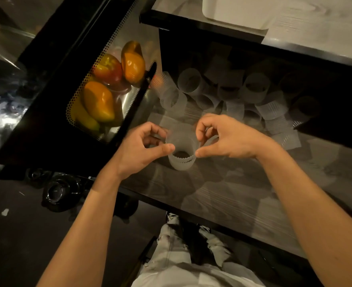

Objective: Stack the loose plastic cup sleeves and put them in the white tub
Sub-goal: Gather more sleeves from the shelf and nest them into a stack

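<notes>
A short stack of translucent white cup sleeves (181,157) stands upright on the glass-topped table, between my two hands. My left hand (144,149) holds its left side, thumb on the rim and fingers curled behind. On the right side my right hand (224,137) pinches the rim with thumb and curled fingers. Several loose cup sleeves (253,88) lie scattered on the table behind my hands, some upright, some flattened. The white tub (233,12) stands on a higher counter at the top, only partly in view.
A perforated metal tray (75,104) with orange and yellow fruit (97,101) sits left of the sleeves. The table's front edge (171,206) runs diagonally below my hands. A dark round object (57,191) lies on the floor to the left. My legs show below.
</notes>
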